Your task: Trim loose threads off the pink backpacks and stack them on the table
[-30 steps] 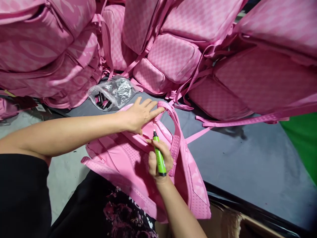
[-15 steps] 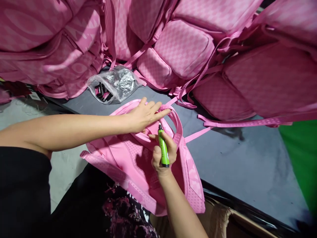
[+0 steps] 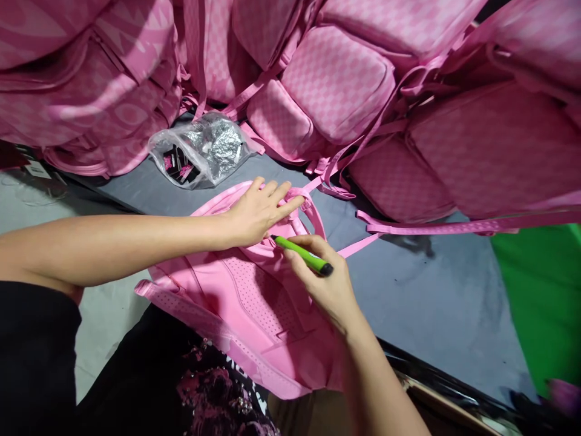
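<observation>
A pink backpack [image 3: 254, 290] lies tilted on the table's front edge, its padded, dotted back panel facing me. My left hand [image 3: 256, 212] rests across the top of it by the carry loop, fingers stretched out and spread, thumb mostly hidden. In my right hand [image 3: 324, 275] is a slim green marker [image 3: 306, 254] with a black end, pinched between thumb and fingers. Its tip points left, close to the bag's top beneath my left palm; whether it touches the fabric I cannot tell.
Behind the bag lies an open clear plastic bag [image 3: 204, 151] holding small black and pink pieces. Several pink checkered backpacks [image 3: 338, 85] stand along the back of the grey table [image 3: 436, 303]. Straps trail across the tabletop. A green surface [image 3: 540, 290] lies at right.
My right hand has turned, swinging the marker from nearly upright to slanting left, its tip now near my left palm. My left hand stays on the bag; the view has shifted slightly.
</observation>
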Action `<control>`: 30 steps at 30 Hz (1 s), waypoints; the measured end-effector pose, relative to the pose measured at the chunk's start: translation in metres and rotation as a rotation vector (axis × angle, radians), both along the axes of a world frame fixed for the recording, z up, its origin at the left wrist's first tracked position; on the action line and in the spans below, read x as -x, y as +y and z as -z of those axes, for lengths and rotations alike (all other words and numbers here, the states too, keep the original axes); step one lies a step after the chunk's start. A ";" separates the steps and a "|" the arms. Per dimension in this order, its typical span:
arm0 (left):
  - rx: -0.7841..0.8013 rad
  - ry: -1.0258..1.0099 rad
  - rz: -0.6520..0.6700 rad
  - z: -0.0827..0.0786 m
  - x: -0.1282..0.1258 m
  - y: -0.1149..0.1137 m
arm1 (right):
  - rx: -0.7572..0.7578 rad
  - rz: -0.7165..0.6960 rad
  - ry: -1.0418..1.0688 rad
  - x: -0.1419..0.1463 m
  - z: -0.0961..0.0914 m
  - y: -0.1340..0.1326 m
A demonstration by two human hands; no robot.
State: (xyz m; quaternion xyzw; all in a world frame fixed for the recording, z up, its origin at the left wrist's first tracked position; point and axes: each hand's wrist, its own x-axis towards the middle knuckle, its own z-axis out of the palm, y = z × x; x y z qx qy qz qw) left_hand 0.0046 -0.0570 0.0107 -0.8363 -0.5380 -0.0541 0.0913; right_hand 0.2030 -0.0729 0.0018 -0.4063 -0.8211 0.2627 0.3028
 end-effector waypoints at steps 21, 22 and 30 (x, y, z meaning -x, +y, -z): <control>0.069 0.013 0.027 -0.004 0.012 0.013 | -0.164 -0.450 -0.264 0.000 -0.016 0.028; 0.065 0.009 0.025 -0.004 0.012 0.012 | -0.161 -0.455 -0.289 0.001 -0.017 0.028; 0.039 -0.047 0.016 0.001 0.012 0.011 | -0.193 -0.438 -0.466 0.012 -0.026 0.025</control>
